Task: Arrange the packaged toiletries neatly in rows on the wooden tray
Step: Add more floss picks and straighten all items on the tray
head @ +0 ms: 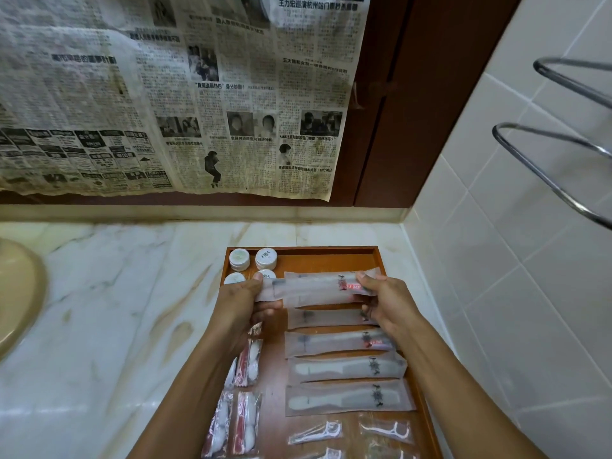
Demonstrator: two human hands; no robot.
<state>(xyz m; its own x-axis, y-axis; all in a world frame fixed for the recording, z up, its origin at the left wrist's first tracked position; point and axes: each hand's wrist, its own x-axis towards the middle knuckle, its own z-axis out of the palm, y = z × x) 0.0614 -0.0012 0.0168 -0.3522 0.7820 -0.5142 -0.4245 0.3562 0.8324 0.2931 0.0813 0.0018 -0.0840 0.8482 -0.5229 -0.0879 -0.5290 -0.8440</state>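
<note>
Both hands [243,306] [385,301] pinch the toothbrush packet's [318,286] ends.

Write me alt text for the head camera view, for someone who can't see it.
Both hands, left hand and right hand, hold a long frosted toiletry packet by its ends over a wooden tray on a marble counter. Similar packets lie in a row below; round white containers sit at the tray's far left corner.

Bare wood at far right of wooden tray [331,250] behind held packets [318,286]. Round jars [252,260] block far-left corner. Tiled wall [496,260] close along right rim. Marble counter [116,293] open to the left.
</note>
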